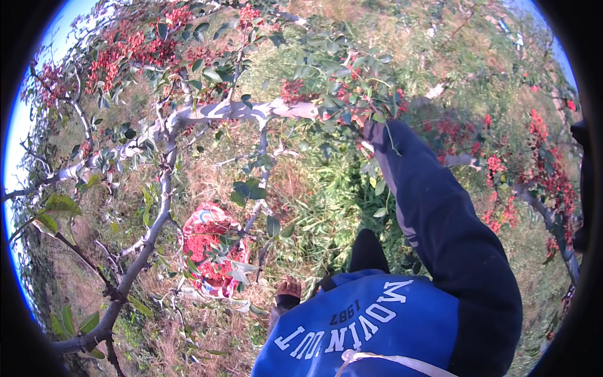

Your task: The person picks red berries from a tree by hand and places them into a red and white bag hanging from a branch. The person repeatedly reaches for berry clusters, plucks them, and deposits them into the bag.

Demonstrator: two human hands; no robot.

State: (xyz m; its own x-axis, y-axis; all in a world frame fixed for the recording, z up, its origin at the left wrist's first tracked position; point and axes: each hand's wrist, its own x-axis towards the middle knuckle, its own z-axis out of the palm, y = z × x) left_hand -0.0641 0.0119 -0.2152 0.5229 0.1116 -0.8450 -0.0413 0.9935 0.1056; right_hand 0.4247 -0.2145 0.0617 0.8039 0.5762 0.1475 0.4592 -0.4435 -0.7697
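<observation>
My right arm, in a dark sleeve, reaches up to a thick pale branch (287, 109). My right hand (360, 116) is among green leaves and small red berry clusters (346, 89) at that branch; leaves cover most of its fingers, so its grip cannot be made out. Low beside my body is my left hand (289, 286), small in view, its fingers seen from above and no object visible in it. Left of it, beyond some twigs, a container lined with patterned red cloth (210, 213) holds a heap of loose red berries (207, 242).
A forked grey limb (162, 202) curves down the left side, with bare twigs near the container. More berry clusters hang at the upper left (136, 49) and on the right (558, 184). Dry grass and green weeds (330, 198) cover the ground.
</observation>
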